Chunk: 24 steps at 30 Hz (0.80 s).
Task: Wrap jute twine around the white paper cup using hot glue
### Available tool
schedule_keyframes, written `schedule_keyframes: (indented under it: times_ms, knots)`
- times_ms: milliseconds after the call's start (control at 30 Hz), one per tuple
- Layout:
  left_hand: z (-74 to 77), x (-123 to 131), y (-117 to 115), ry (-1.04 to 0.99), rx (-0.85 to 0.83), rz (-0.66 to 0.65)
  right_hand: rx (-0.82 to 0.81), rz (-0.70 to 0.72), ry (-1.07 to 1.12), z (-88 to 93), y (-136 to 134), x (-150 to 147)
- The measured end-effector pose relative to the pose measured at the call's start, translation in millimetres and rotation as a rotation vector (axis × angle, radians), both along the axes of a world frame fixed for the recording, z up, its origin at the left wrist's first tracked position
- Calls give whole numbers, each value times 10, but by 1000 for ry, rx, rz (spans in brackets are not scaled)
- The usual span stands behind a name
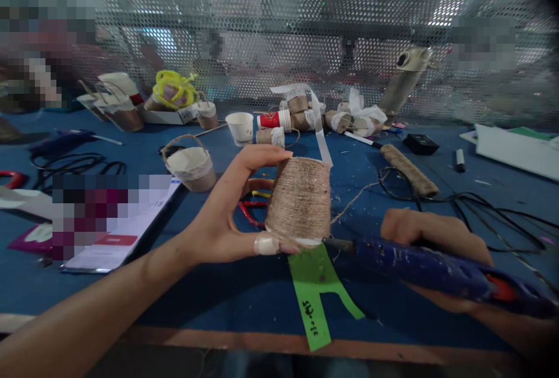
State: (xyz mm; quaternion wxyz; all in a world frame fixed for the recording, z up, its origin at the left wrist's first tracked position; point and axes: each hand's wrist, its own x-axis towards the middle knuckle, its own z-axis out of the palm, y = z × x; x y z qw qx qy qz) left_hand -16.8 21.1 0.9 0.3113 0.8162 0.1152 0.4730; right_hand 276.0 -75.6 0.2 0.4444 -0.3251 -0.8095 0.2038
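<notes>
The left hand grips a twine-wrapped cup above the worktop, near the middle of its front edge. The right hand is closed around a blue glue gun, nozzle at the cup's lower rim. Green paper reaches the front edge; a twine roll lies toward the back right corner.

right hand partly hidden behind the glue gun, some left hand fingers hidden behind the twine-wrapped cup, white paper cut off at right, shapes beyond the mesh blurred
</notes>
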Motion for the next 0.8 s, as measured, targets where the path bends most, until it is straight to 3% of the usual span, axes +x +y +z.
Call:
schedule_keyframes:
  times_ms: [800]
  knots:
    - [3, 12, 8, 49, 47, 22, 5, -41, -14, -30, -6, -11]
